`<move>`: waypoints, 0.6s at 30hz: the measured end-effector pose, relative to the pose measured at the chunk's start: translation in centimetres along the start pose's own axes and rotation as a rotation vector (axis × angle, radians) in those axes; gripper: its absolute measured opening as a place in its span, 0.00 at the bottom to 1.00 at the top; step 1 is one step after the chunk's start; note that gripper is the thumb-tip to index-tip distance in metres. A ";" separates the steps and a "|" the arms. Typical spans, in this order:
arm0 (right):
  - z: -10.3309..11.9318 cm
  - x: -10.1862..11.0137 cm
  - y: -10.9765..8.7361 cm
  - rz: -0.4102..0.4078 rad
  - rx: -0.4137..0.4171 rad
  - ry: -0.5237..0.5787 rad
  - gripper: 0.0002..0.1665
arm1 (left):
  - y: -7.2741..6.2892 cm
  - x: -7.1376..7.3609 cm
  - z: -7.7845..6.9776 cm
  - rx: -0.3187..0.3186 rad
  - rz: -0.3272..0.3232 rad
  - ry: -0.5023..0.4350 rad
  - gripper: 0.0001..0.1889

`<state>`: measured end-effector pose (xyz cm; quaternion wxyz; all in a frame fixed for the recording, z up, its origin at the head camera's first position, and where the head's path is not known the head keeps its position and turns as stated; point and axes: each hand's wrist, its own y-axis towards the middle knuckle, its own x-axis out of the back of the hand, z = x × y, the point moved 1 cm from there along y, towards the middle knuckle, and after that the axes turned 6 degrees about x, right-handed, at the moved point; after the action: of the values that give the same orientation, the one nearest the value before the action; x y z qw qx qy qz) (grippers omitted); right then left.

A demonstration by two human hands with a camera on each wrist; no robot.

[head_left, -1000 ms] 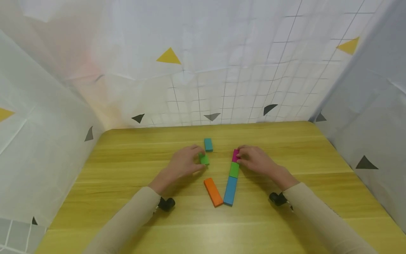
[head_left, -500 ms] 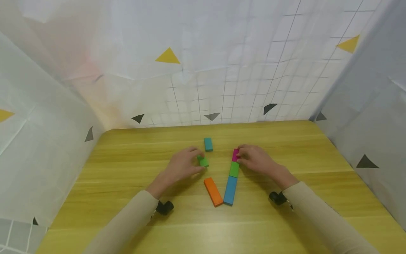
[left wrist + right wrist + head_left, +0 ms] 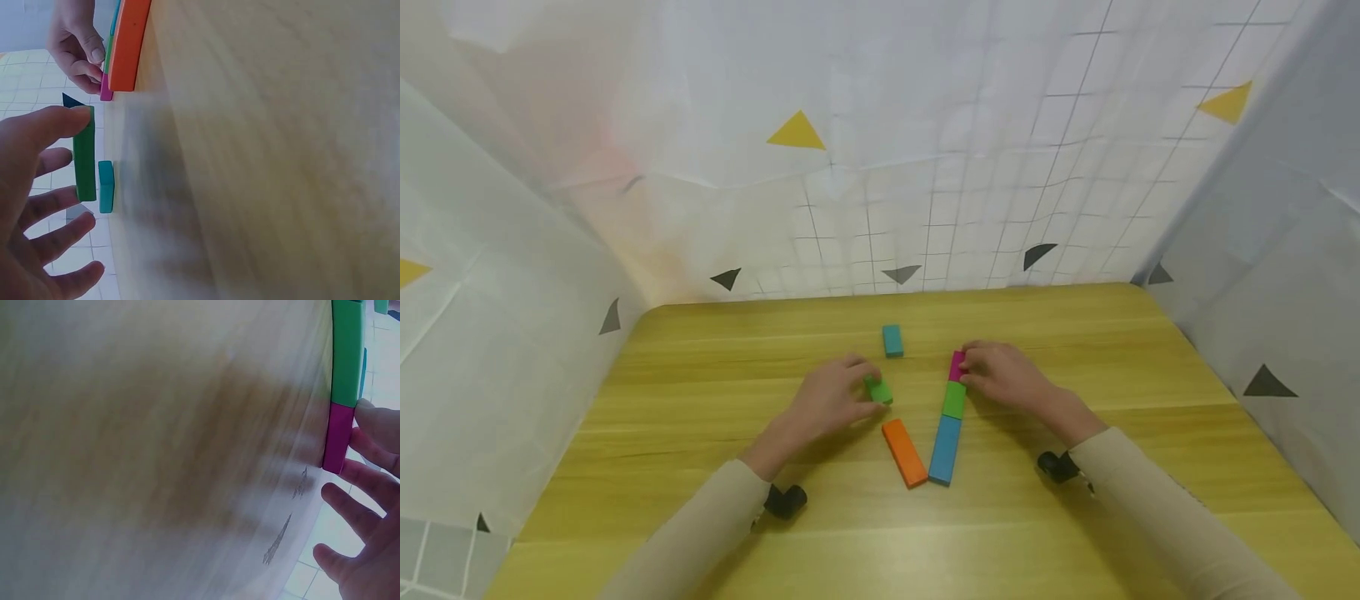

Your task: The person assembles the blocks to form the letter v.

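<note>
My left hand [image 3: 832,398] pinches a green block [image 3: 879,390] lengthwise between thumb and fingertips. In the left wrist view this green block [image 3: 84,154] appears raised off the table. Over on the right, my right hand [image 3: 1009,375] has thumb and fingers at the two ends of a magenta block [image 3: 956,365]. That magenta block [image 3: 338,437] touches a second green block [image 3: 953,400], and a blue block [image 3: 945,450] continues the row toward me. An orange block [image 3: 905,453] lies slanted, its near end meeting the blue block's near end.
Behind the left hand lies a teal block [image 3: 892,342], apart from the others. The wooden table [image 3: 970,542] is bounded by a white sheet wall [image 3: 880,208] at the back and sheets on both sides. Each wrist carries a small black camera.
My left hand has moved slightly toward me and to the left with the green block, which now slants more. The right hand and the other blocks have stayed in place.
</note>
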<state>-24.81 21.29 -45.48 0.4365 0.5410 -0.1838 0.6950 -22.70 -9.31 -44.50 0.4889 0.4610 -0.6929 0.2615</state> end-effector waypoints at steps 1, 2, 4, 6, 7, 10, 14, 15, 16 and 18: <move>0.0 0.0 0.0 0.001 -0.001 0.000 0.10 | -0.1 0.0 0.0 0.000 0.003 0.000 0.19; 0.0 0.0 0.0 0.002 -0.002 -0.001 0.10 | -0.1 0.0 0.0 -0.003 0.003 -0.002 0.19; 0.1 0.1 0.0 0.005 -0.004 -0.004 0.10 | -0.2 0.0 -0.1 -0.007 0.003 -0.002 0.19; 0.1 0.1 0.0 0.008 -0.006 -0.005 0.10 | -0.3 -0.1 -0.1 -0.015 0.000 0.007 0.19; 0.1 0.1 0.0 0.009 -0.007 -0.005 0.10 | -0.4 -0.1 -0.2 -0.018 0.000 0.014 0.19; 0.1 0.1 0.0 0.013 -0.008 -0.005 0.09 | -0.4 -0.3 -0.2 -0.020 0.013 0.038 0.20; 0.1 0.1 0.0 0.013 -0.010 -0.006 0.10 | -0.5 -0.6 -0.2 -0.010 0.038 0.045 0.19; 0.0 0.1 0.0 0.012 -0.009 -0.007 0.10 | -0.5 -0.7 -0.2 -0.006 0.042 0.042 0.19; 0.0 0.0 0.0 0.011 -0.009 -0.006 0.10 | -0.5 -0.8 -0.2 -0.008 0.041 0.036 0.19; -0.2 0.0 0.0 0.008 -0.008 -0.008 0.10 | -0.5 -0.9 -0.2 -0.007 0.039 0.028 0.19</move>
<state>-24.94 21.36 -45.57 0.4352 0.5410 -0.1906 0.6940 -22.03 -9.02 -45.31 0.4949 0.4418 -0.6960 0.2747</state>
